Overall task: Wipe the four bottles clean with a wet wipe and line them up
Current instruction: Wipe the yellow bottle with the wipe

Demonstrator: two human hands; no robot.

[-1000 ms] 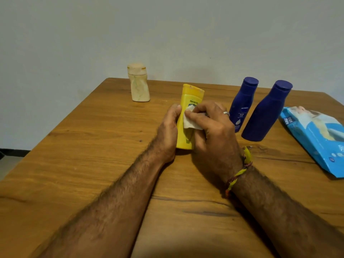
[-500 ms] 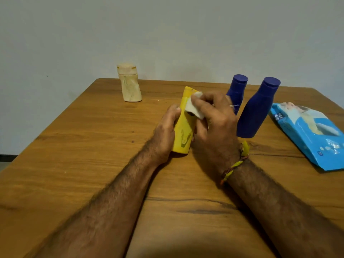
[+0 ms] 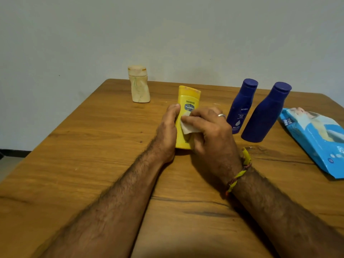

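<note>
1. The yellow bottle [image 3: 188, 116] stands upright near the middle of the wooden counter [image 3: 93, 155], label toward the camera, its base on the wood.
2. The left hand [image 3: 166, 135] grips the bottle's left side, thumb laid up along the edge and the other fingers curled out of sight behind it.
3. The right hand [image 3: 210, 135] presses a folded white wipe [image 3: 188, 126] against the front of the bottle, just under the label; its fingers are curled and pinch the wipe. A ring sits on one finger and a yellow thread band [image 3: 240, 172] circles the wrist.
4. Two dark blue bottles stand to the right, close together: the labelled blue bottle [image 3: 241, 107] nearer the hands, the plain blue bottle [image 3: 265, 114] just beside it.
5. A cream bottle [image 3: 139, 84] stands apart at the far left of the counter, near the wall.
6. A blue pack of wipes [image 3: 316, 138] lies flat at the right edge.
</note>
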